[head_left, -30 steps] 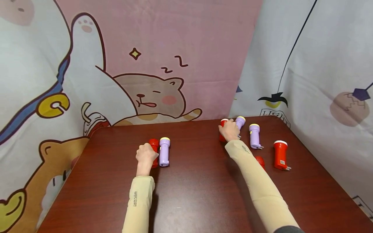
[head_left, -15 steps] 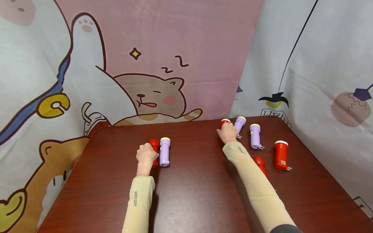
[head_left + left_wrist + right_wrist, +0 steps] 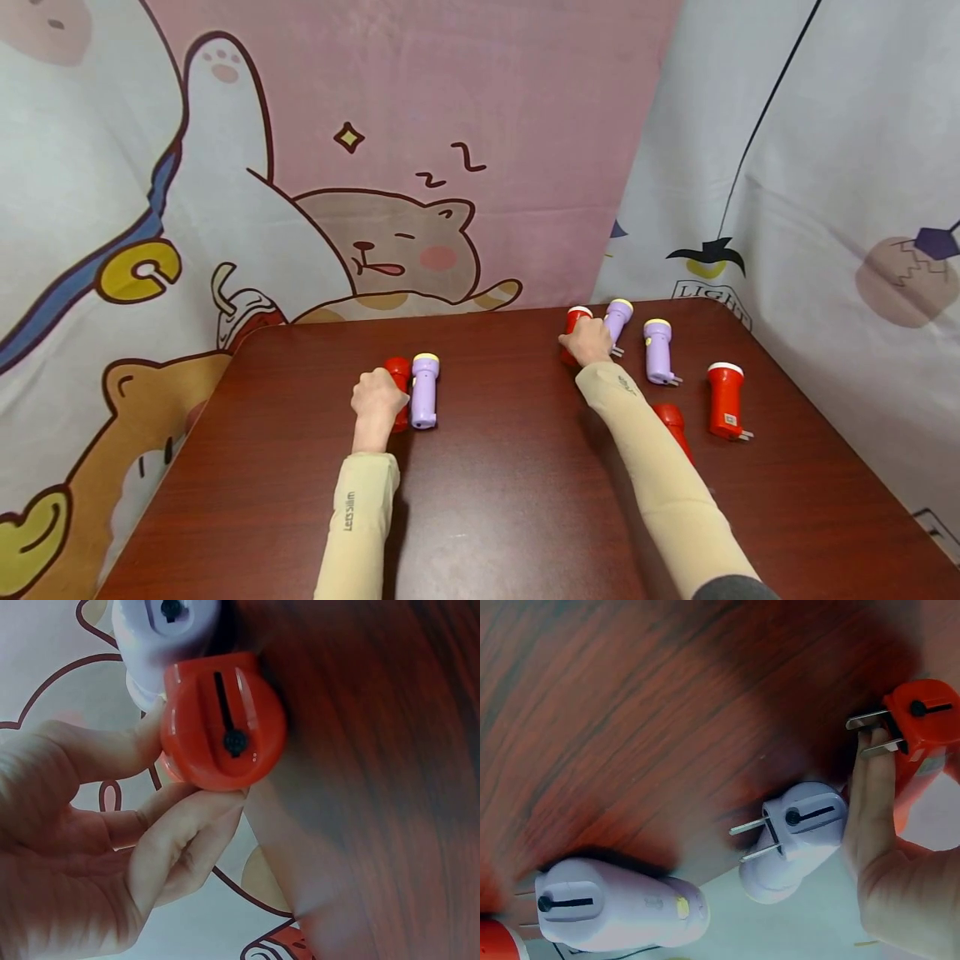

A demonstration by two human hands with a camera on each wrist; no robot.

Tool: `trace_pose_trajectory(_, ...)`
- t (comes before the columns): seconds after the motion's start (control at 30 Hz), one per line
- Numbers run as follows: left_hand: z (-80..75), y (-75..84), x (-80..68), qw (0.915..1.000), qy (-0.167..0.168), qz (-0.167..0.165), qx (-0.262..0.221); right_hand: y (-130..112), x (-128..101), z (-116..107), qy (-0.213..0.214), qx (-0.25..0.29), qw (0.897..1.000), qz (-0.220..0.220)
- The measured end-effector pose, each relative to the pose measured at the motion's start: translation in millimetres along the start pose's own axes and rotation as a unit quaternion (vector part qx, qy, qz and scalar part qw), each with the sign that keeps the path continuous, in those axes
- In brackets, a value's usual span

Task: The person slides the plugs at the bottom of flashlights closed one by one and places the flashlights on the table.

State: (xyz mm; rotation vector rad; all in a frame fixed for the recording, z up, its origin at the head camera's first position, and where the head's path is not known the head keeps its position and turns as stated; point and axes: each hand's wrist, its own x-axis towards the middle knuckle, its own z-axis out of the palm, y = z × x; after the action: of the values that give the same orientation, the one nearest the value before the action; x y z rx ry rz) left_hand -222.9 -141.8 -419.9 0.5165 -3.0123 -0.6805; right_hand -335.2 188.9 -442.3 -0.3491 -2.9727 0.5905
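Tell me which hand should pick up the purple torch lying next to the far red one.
Right. The right hand already grips the far red torch, and that purple torch lies just beside its fingers. The left hand holds another red torch across the table.

On the surface (image 3: 495,500), two torches (image 3: 411,390) lie side by side at centre-left under the left hand (image 3: 377,400); five more torches (image 3: 660,367) are scattered at the far right, the right hand (image 3: 588,340) on the leftmost one
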Motion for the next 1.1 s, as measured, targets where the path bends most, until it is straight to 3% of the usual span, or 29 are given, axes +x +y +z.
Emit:
trace_pose_trajectory(0.5,0.3,-1.4,1.3,1.0000,-0.001,-0.002,-0.003,5,-2,3,0.002,0.049,0.999,-0.016)
trace_pose_trajectory(1.1,-0.5,-2.6,1.2,1.0000,-0.003,0.001,-0.003,-14,-26,4,0.017,0.068,0.996,-0.058)
